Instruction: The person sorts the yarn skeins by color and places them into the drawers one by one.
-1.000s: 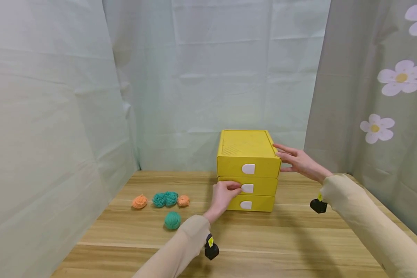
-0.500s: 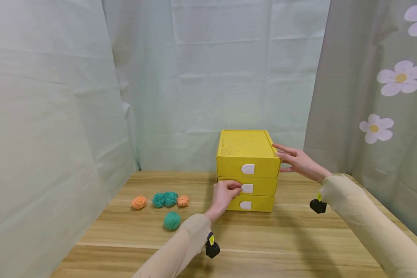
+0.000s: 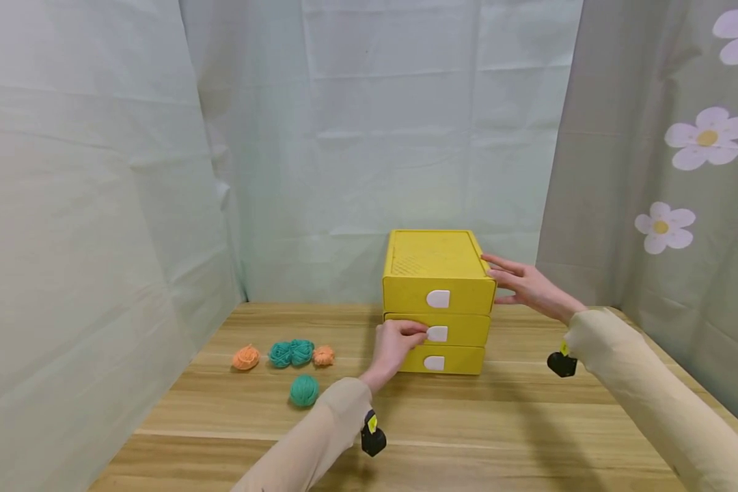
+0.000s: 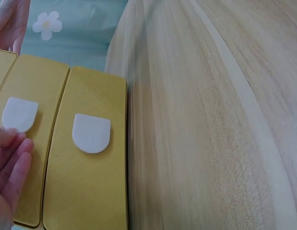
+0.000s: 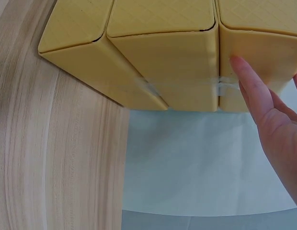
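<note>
Yellow three-tier drawer unit is set on wood-grain table, right of centre, fronts facing the person. White handle of the middle drawer is pinched at its left end between thumb and fingers of the left hand. Top handle and bottom handle are left untouched. All three drawers are seen pushed in, fronts roughly flush.

Right hand is laid against the right side of the top tier, fingers extended and spread, nothing gripped. What looks like clear tape is run across the side there; too blurry to be sure.

Yarn is grouped left of the unit: orange bundle farthest left, teal pair with small orange ball just beside it, green ball placed nearer the person. Table is backed by pale curtain; flower-printed cloth is hung at right. Black device is worn at the left wrist.
</note>
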